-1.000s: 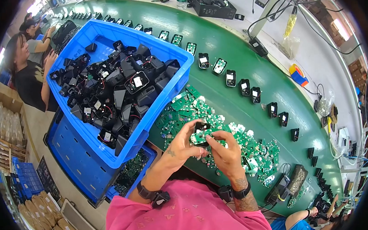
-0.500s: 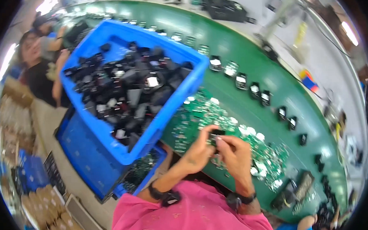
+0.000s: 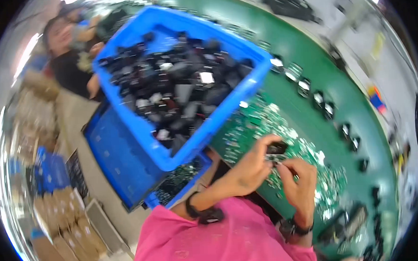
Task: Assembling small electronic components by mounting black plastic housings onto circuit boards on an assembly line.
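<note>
My left hand [image 3: 252,170] grips a small black plastic housing [image 3: 277,147] between thumb and fingers, over the green bench [image 3: 308,125]. Just below it, my right hand [image 3: 299,185] is closed in a pinch close to the left fingertips. Whatever the right fingertips hold is too small and blurred to name. Beneath and beyond both hands, a heap of small green circuit boards [image 3: 260,118] spreads over the bench. To the left, a big blue crate [image 3: 209,135] is filled with black plastic housings [image 3: 183,91].
A row of black devices [image 3: 318,98] runs along the bench's far side. Below the full crate sit another blue crate [image 3: 118,154] and a bin of boards [image 3: 178,181]. Dark bundles [image 3: 344,225] lie at the right. Another person [image 3: 71,67] is at the far left, near cardboard boxes [image 3: 62,209].
The view has shifted, so most things appear farther right. My right hand has drawn slightly down from the black housing, which now shows more plainly in my left hand.
</note>
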Motion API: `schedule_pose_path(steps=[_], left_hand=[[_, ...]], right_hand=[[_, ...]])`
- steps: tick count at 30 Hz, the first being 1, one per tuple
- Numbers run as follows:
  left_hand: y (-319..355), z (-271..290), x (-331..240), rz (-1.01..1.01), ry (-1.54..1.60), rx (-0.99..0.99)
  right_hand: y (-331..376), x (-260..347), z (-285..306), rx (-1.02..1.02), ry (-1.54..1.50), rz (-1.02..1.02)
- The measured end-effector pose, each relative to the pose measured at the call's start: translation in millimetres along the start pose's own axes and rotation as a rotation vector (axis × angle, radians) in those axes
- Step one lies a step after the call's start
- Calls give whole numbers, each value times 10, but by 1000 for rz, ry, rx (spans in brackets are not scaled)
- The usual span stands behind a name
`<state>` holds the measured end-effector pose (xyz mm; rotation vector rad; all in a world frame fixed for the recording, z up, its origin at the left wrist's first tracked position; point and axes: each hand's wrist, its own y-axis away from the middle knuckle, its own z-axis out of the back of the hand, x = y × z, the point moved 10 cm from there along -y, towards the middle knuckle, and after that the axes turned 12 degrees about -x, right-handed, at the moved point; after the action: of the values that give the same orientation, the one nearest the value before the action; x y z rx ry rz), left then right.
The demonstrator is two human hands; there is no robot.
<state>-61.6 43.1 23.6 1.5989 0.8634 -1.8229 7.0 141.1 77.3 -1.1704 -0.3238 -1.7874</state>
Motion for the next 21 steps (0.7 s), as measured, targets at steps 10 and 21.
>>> schedule_pose_path(steps=[10,21], left_hand=[[59,-233,-303,-98,-20,206],[111,-262,-332,-154,-211,178]], right_hand=[[38,-16,149,174,-50,-49],[30,-67,97,213,-33,-62]])
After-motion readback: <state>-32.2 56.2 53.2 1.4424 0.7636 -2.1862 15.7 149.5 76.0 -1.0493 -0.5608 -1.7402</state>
